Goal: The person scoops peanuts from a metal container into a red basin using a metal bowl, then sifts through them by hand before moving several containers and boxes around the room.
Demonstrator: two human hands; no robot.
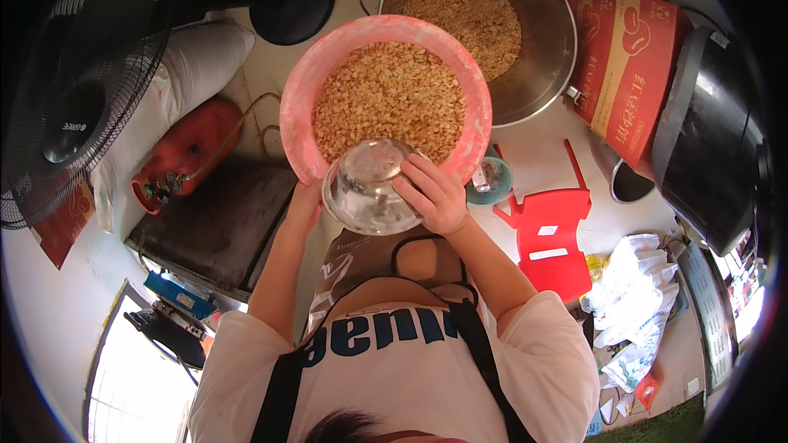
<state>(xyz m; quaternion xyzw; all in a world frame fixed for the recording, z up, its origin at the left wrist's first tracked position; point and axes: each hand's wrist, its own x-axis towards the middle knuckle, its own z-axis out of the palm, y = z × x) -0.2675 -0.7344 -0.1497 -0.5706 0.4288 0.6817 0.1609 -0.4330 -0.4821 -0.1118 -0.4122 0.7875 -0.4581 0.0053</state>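
Metal bowl in right hand; left hand at pink basin rim.

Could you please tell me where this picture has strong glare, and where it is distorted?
Head view: the opening at lower left is washed out white; head view: small bright reflections on the metal bowl; head view: fisheye bending is strongest toward the round black rim, near the fan.

Pink basin blocks part of the steel pot behind it, and the pot's far rim gets chopped off up top. Left hand at the basin's near rim? Fingers mostly hidden, can't tell the grip.
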